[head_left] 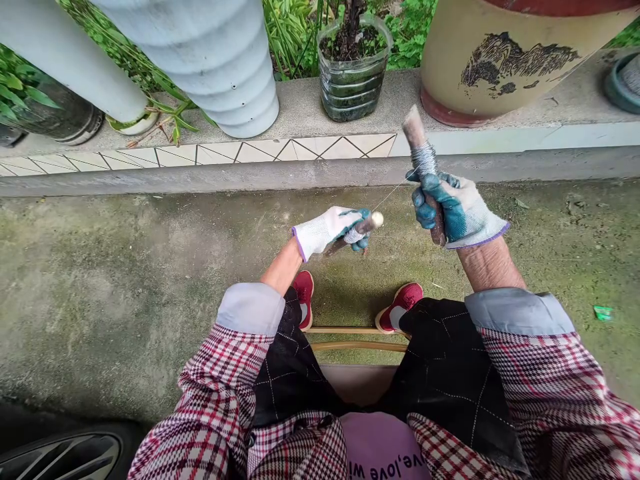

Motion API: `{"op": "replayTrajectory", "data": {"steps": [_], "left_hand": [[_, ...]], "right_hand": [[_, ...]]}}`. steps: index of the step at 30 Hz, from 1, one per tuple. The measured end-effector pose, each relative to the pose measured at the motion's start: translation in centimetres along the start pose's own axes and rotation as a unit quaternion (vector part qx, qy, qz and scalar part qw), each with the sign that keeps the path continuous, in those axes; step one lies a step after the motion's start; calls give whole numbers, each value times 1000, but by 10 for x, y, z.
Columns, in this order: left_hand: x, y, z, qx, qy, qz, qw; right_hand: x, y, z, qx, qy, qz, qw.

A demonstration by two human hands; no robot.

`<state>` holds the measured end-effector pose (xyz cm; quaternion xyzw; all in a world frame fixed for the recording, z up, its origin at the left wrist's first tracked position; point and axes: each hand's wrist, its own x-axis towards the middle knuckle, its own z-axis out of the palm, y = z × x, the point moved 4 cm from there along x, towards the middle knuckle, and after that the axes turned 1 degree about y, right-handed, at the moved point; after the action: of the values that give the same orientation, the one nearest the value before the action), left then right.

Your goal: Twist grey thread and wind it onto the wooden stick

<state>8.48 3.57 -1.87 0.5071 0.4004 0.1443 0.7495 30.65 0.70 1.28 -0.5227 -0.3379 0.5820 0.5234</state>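
My left hand (331,231), in a white glove with teal palm, is closed around a short wooden stick (361,231) wound with thin wire. My right hand (454,208), gloved the same way, grips a longer stick (419,148) held upright, with a coil of grey wire wrapped near its top. A thin strand of wire (391,194) runs taut between the two sticks. Both hands are held out above my knees and red shoes (400,307).
I sit on a stool with a wooden rung (350,330) over a mossy concrete floor. Ahead is a tiled ledge (300,150) carrying a cut plastic bottle planter (354,67), a large ceramic pot (500,60) and white pipes (215,60). A tyre (60,457) shows at bottom left.
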Motion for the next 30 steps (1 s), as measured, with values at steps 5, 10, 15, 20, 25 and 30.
{"op": "replayTrajectory", "data": {"steps": [5, 10, 15, 20, 25, 30], "left_hand": [[4, 6, -9, -126, 38, 32, 991], [8, 9, -18, -216, 139, 59, 965], [2, 17, -18, -269, 175, 74, 944], [-1, 29, -26, -297, 208, 79, 929], [-3, 36, -29, -299, 191, 80, 931], [-3, 34, -27, -319, 177, 92, 927]], "right_hand": [[13, 3, -19, 72, 45, -20, 996], [11, 4, -14, 77, 55, -28, 995], [6, 2, -8, 90, 78, -22, 993], [1, -4, -6, 108, 71, -12, 992], [-5, -10, -9, 122, 64, -12, 990], [-7, -11, -20, 146, 92, -11, 985]]}}
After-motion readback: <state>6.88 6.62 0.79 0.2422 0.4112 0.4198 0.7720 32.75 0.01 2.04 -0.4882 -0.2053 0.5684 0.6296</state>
